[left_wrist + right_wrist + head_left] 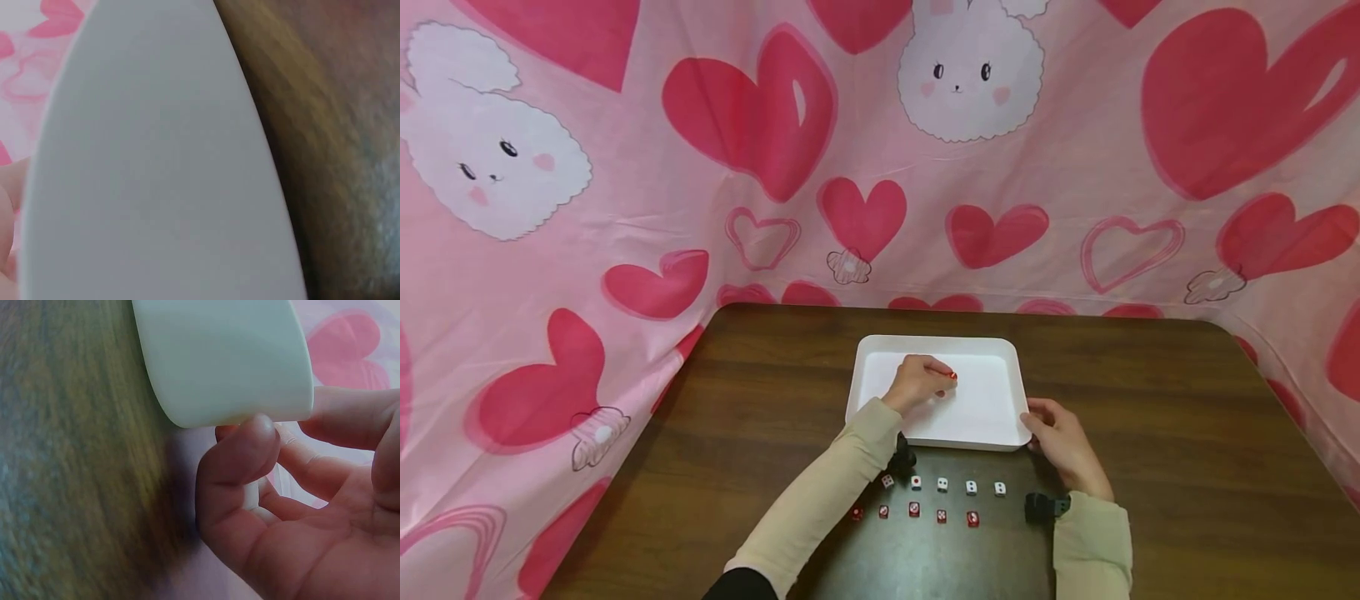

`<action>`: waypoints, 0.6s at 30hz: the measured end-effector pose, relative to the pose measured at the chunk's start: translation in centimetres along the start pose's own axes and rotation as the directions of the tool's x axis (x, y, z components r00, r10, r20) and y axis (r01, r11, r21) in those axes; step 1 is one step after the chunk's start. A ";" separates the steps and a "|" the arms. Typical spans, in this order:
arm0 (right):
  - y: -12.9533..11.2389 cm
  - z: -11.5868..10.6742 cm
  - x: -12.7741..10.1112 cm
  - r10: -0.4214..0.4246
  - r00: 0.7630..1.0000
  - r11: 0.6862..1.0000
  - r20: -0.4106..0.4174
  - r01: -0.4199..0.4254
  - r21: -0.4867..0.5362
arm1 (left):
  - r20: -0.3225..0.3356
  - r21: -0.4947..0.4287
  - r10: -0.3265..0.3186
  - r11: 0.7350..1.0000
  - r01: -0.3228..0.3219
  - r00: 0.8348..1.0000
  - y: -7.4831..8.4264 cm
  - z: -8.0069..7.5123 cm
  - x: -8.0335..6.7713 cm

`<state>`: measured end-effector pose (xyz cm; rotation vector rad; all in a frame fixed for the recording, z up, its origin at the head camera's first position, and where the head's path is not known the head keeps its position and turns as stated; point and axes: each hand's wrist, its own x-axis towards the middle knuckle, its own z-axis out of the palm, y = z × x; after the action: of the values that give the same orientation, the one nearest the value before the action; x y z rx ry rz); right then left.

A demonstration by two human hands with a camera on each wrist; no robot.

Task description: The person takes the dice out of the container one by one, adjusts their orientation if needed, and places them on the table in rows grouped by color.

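Note:
My left hand [934,379] hovers over the white tray [985,412] and pinches a small red die [952,377] at its fingertips. My right hand [1039,423] holds the tray's near right corner; in the right wrist view the thumb [253,440] presses the rim of the tray [219,356] and the fingers curl round the corner. The left wrist view is filled by the tray [156,175], with only a sliver of a finger [6,212] at the left edge. The die is hidden in both wrist views.
On the dark wooden table [1150,417], in front of the tray, lie a row of several white dice [956,485] and a row of several red dice [913,510]. A pink cloth with hearts [760,108] walls in the table's back and sides.

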<state>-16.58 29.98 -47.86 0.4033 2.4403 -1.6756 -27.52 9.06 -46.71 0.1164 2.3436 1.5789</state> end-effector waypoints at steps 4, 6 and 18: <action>0.1 0.0 0.0 0.003 1.000 1.000 0.008 -0.003 -0.002 | 0.012 -0.041 -0.016 0.999 0.017 1.000 0.0 0.0 -0.2; 0.1 0.0 -0.1 0.003 1.000 1.000 0.009 -0.003 -0.003 | 0.026 -0.065 -0.020 0.998 0.021 0.999 -0.1 0.1 -0.2; 0.3 0.0 0.0 -0.010 1.000 1.000 0.007 0.010 -0.006 | 0.094 -0.130 -0.003 0.991 0.016 0.996 0.5 0.1 -1.3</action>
<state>-16.49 30.04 -48.14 0.3845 2.4465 -1.6699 -26.31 9.04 -46.06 0.1463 2.1603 1.6798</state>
